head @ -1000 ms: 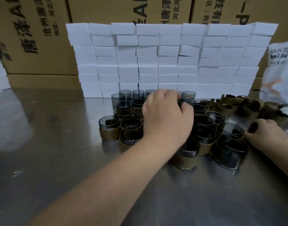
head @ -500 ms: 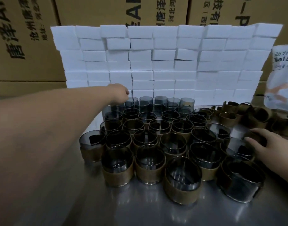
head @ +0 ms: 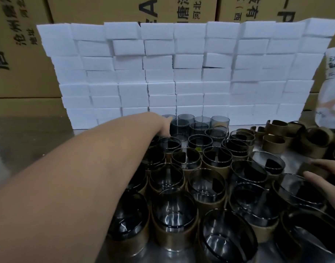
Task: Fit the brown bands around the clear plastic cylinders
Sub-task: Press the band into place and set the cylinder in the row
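Many clear smoky plastic cylinders stand packed together on the steel table. Most of them, like the near one (head: 174, 221), wear a brown band around the lower half. A few bare cylinders (head: 220, 122) stand in the back row. Loose brown bands (head: 273, 144) lie in a heap at the right rear. My left arm stretches over the group, and my left hand (head: 163, 126) dips down at the back-left cylinders with its fingers hidden. My right hand (head: 326, 173) lies at the right edge, fingers straight, touching a banded cylinder's rim (head: 296, 188).
A wall of white foam blocks (head: 182, 73) stands right behind the cylinders, with cardboard boxes (head: 20, 54) behind it. A white printed bag (head: 332, 92) stands at the far right. Bare steel table (head: 39, 145) lies to the left.
The view has dropped closer to the cylinders. My left hand left the middle of the group and reached to the back-left row. My right hand stayed at the right.
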A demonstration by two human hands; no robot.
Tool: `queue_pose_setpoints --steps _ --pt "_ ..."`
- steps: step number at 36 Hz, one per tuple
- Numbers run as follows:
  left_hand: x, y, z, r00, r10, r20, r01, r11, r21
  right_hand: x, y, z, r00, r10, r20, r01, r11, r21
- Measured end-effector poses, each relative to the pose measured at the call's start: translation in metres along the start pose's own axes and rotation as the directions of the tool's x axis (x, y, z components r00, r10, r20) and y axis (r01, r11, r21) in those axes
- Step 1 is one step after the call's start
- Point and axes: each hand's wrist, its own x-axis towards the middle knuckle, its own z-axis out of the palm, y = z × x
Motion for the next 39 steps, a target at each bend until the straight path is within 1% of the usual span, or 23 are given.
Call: queue_pose_setpoints --steps 3,6,8,11,14,15,16,18,19,21,22,24,25,26,28,30,32,34,35,37,39 --pt "-0.005 -0.002 -0.002 0.998 -0.008 -0.069 0.008 1.000 0.001 -0.010 -0.023 -0.006 0.995 0.018 -0.100 -0.013 0.998 0.056" --pt "-0.016 -0.005 -0.008 0.986 -0.001 -0.167 -0.004 1.000 -0.028 -0.034 -0.059 -0.023 0.974 -0.047 -0.220 0.047 0.999 -0.007" --pt "-0.028 -0.008 -0.015 0.971 0.022 -0.240 -0.040 0.997 -0.073 -0.055 -0.090 -0.033 0.944 -0.111 -0.311 0.101 0.994 -0.050" --pt "-0.058 -0.008 -0.026 0.944 0.024 -0.330 -0.103 0.970 -0.222 -0.089 -0.140 -0.046 0.880 -0.186 -0.436 0.158 0.982 -0.101" --pt "-0.091 -0.004 -0.035 0.901 -0.028 -0.434 -0.172 0.893 -0.415 -0.108 -0.171 -0.055 0.856 -0.201 -0.476 0.154 0.979 -0.137" --pt "-0.106 -0.002 -0.036 0.886 -0.067 -0.459 -0.198 0.840 -0.505 -0.115 -0.179 -0.058 0.856 -0.208 -0.474 0.159 0.977 -0.143" --pt "-0.121 0.002 -0.036 0.867 -0.121 -0.484 -0.233 0.759 -0.607 -0.123 -0.188 -0.061 0.856 -0.217 -0.469 0.174 0.976 -0.133" --pt "-0.154 0.013 -0.036 0.826 -0.246 -0.508 -0.324 0.529 -0.784 -0.137 -0.199 -0.068 0.848 -0.251 -0.467 0.226 0.968 -0.110" --pt "-0.171 0.020 -0.035 0.805 -0.297 -0.513 -0.379 0.407 -0.831 -0.142 -0.202 -0.072 0.844 -0.258 -0.469 0.239 0.966 -0.101" --pt "-0.205 0.034 -0.032 0.776 -0.356 -0.520 -0.487 0.186 -0.853 -0.151 -0.207 -0.080 0.854 -0.206 -0.478 0.215 0.976 -0.036" --pt "-0.221 0.040 -0.029 0.769 -0.376 -0.517 -0.524 0.091 -0.847 -0.155 -0.211 -0.085 0.860 -0.134 -0.492 0.183 0.982 0.052" --pt "-0.251 0.051 -0.023 0.772 -0.397 -0.497 -0.563 -0.063 -0.824 -0.166 -0.225 -0.098 0.848 0.034 -0.529 0.123 0.958 0.260" --pt "-0.266 0.056 -0.019 0.782 -0.395 -0.483 -0.569 -0.135 -0.811 -0.173 -0.235 -0.105 0.836 0.084 -0.542 0.116 0.939 0.324" --pt "-0.279 0.062 -0.015 0.790 -0.396 -0.468 -0.569 -0.191 -0.800 -0.182 -0.248 -0.113 0.826 0.117 -0.552 0.123 0.917 0.379" --pt "-0.299 0.075 -0.003 0.803 -0.425 -0.418 -0.553 -0.271 -0.788 -0.198 -0.275 -0.126 0.803 0.151 -0.577 0.190 0.852 0.487" --pt "-0.314 0.087 0.011 0.833 -0.450 -0.322 -0.504 -0.377 -0.777 -0.223 -0.303 -0.136 0.796 0.131 -0.591 0.277 0.790 0.547" --pt "-0.322 0.097 0.025 0.879 -0.416 -0.235 -0.428 -0.468 -0.774 -0.252 -0.330 -0.140 0.847 0.034 -0.531 0.348 0.719 0.601" --pt "-0.327 0.105 0.036 0.915 -0.366 -0.171 -0.358 -0.538 -0.763 -0.279 -0.350 -0.138 0.912 -0.078 -0.402 0.353 0.647 0.676" --pt "-0.328 0.106 0.040 0.924 -0.349 -0.155 -0.339 -0.561 -0.755 -0.290 -0.358 -0.135 0.928 -0.131 -0.348 0.347 0.637 0.688" --pt "-0.330 0.106 0.044 0.931 -0.322 -0.172 -0.337 -0.579 -0.742 -0.306 -0.369 -0.127 0.935 -0.235 -0.266 0.355 0.641 0.680" --pt "-0.332 0.100 0.046 0.924 -0.304 -0.234 -0.373 -0.569 -0.733 -0.315 -0.376 -0.117 0.927 -0.316 -0.203 0.359 0.589 0.724"
